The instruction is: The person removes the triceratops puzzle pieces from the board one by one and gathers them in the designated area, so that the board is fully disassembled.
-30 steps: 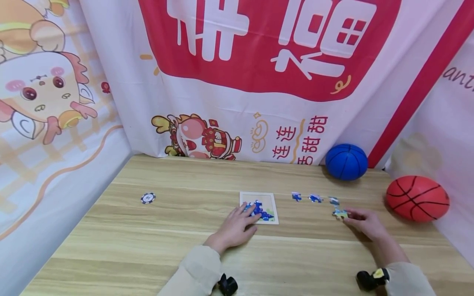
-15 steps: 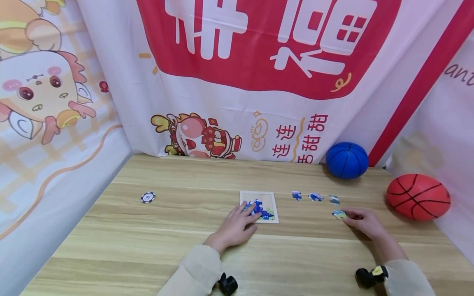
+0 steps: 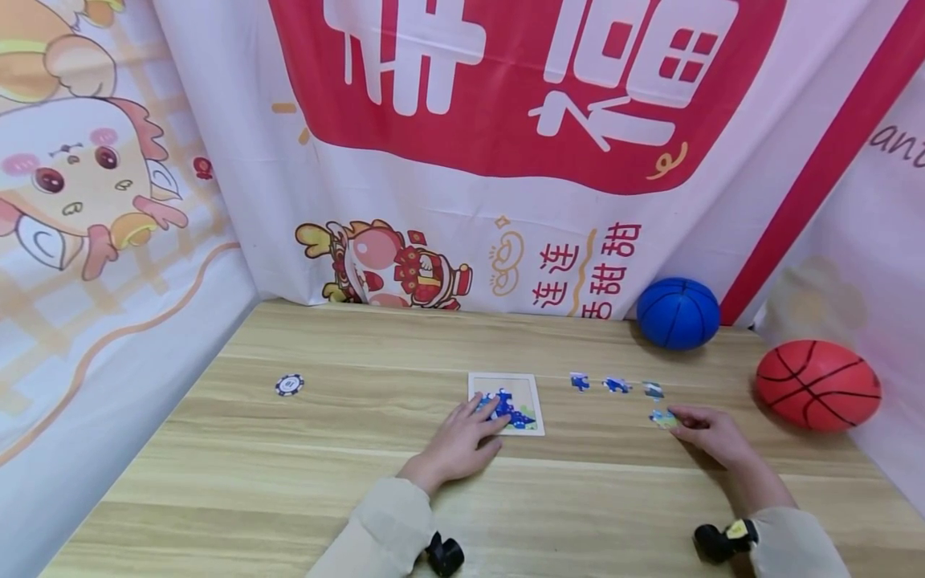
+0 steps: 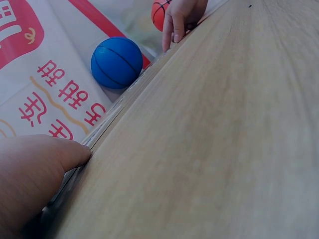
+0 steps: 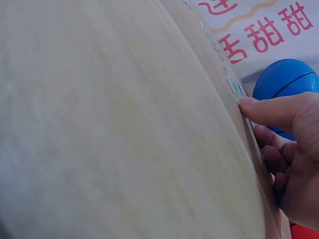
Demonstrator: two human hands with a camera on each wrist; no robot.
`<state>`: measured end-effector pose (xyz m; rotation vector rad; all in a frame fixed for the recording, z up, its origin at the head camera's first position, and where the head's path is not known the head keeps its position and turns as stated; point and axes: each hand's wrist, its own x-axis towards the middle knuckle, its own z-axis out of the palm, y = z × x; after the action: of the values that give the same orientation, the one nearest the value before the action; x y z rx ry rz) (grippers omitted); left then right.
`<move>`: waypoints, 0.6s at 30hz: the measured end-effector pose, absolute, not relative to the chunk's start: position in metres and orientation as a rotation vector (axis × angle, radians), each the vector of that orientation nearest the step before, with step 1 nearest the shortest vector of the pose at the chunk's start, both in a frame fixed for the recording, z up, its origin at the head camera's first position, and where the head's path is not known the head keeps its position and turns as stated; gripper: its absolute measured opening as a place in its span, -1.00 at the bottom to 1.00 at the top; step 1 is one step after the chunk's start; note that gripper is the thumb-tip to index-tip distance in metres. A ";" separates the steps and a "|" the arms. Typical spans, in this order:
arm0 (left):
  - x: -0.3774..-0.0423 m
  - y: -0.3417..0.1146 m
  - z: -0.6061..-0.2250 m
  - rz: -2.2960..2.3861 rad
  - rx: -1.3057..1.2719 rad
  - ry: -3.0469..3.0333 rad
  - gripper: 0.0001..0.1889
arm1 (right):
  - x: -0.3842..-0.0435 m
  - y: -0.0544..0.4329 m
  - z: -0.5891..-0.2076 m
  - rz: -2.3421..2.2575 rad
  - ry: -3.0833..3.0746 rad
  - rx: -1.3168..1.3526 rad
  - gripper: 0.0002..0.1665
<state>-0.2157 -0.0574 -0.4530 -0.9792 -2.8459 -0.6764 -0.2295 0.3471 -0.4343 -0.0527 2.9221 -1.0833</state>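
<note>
My left hand [image 3: 462, 445] rests with fingers spread on a white-framed jigsaw puzzle [image 3: 535, 401], partly assembled in dark blue with some green. Its fingers cover part of the picture. Off to the right, my right hand [image 3: 711, 437] pinches a green and light-blue puzzle piece [image 3: 662, 418] by its right side, low over the table. The right wrist view shows the thumb [image 5: 271, 110] at the piece's edge and the other fingers curled under. Three loose puzzle pieces lie in a row beyond: a blue one [image 3: 580, 382], another blue one [image 3: 617, 385] and a greyish one [image 3: 653, 390].
A blue ball [image 3: 678, 314] with black lines sits at the back right against the printed cloth [image 3: 462, 193]. The red ball [image 3: 818, 385] is near the right edge of the wooden table [image 3: 289, 474]. On the left lies a round blue and white chip [image 3: 290, 385].
The green and light-blue piece has shifted slightly away from the greyish piece and turned a little in my right hand. My left hand has stayed on the puzzle.
</note>
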 end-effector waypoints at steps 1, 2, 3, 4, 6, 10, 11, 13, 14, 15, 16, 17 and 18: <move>-0.216 -0.057 -0.453 -0.676 -0.978 -2.846 -0.56 | -0.229 0.347 -0.434 -1.091 2.907 -0.040 -0.42; -0.215 -0.057 -0.453 -0.675 -0.978 -2.846 -0.56 | -0.229 0.347 -0.433 -1.105 2.886 -0.026 -0.38; -0.215 -0.057 -0.453 -0.674 -0.979 -2.847 -0.56 | -0.228 0.347 -0.432 -1.131 2.862 -0.006 -0.35; -0.215 -0.057 -0.453 -0.673 -0.980 -2.847 -0.56 | -0.228 0.347 -0.430 -1.150 2.847 0.008 -0.32; -0.215 -0.056 -0.453 -0.673 -0.980 -2.848 -0.56 | -0.227 0.344 -0.426 -1.167 2.843 0.013 -0.28; -0.215 -0.056 -0.452 -0.685 -0.974 -2.841 -0.56 | -0.227 0.327 -0.416 -1.233 2.857 -0.028 -0.32; -0.215 -0.056 -0.452 -0.685 -0.970 -2.842 -0.56 | -0.227 0.321 -0.414 -1.257 2.852 -0.045 -0.34; -0.216 -0.056 -0.452 -0.688 -0.963 -2.845 -0.56 | -0.229 0.306 -0.408 -1.319 2.844 -0.096 -0.36; -0.215 -0.056 -0.452 -0.686 -0.958 -2.851 -0.56 | -0.229 0.299 -0.406 -1.347 2.838 -0.126 -0.37; -0.215 -0.056 -0.452 -0.685 -0.952 -2.855 -0.56 | -0.229 0.291 -0.403 -1.364 2.834 -0.146 -0.38; -0.216 -0.056 -0.452 -0.685 -0.944 -2.859 -0.56 | -0.230 0.283 -0.401 -1.368 2.840 -0.174 -0.39; -0.216 -0.057 -0.452 -0.686 -0.937 -2.864 -0.56 | -0.231 0.275 -0.401 -1.386 2.841 -0.211 -0.40; -0.216 -0.057 -0.452 -0.688 -0.928 -2.867 -0.56 | -0.233 0.267 -0.400 -1.394 2.842 -0.241 -0.42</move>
<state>-0.2156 -0.0565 -0.4523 -0.9281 -2.8666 -0.6881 -0.2327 0.2675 -0.3998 -0.2407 2.8420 -1.3940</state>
